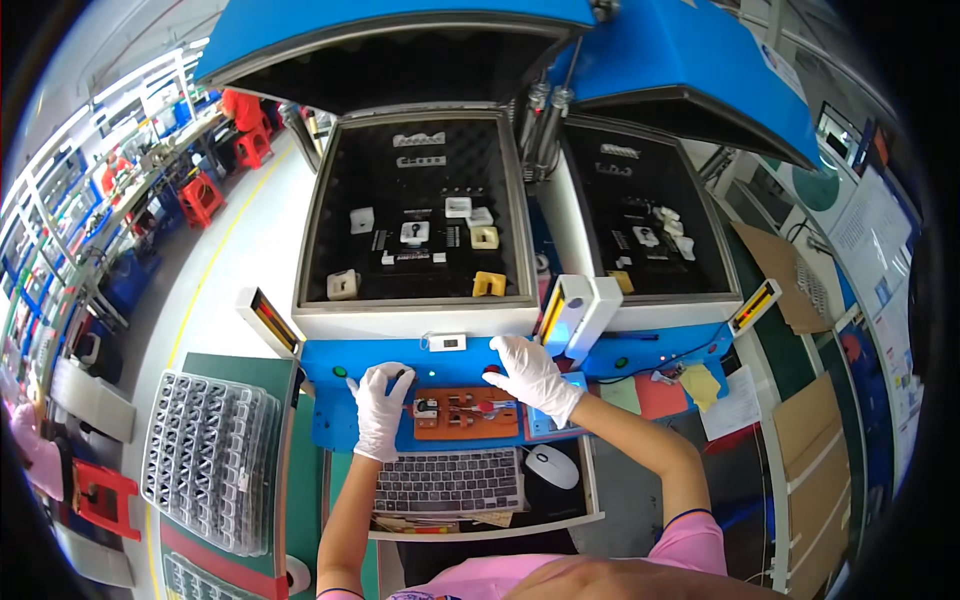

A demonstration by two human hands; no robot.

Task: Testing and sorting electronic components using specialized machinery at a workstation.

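My left hand, in a white glove, is above the left part of the blue front panel. Its fingers are bent together around a small dark thing that I cannot make out. My right hand, also gloved, hovers over the panel's middle with thumb and fingers apart, close to a red button. Between and below the hands lies an orange fixture with metal parts and thin wires. Behind them stands an open test box lined with dark foam, with small white and yellow blocks inside.
A second open box stands to the right. A keyboard and a white mouse lie on a drawer below. Stacked clear trays are at left. Blue lids hang overhead. Striped light barriers flank the box openings.
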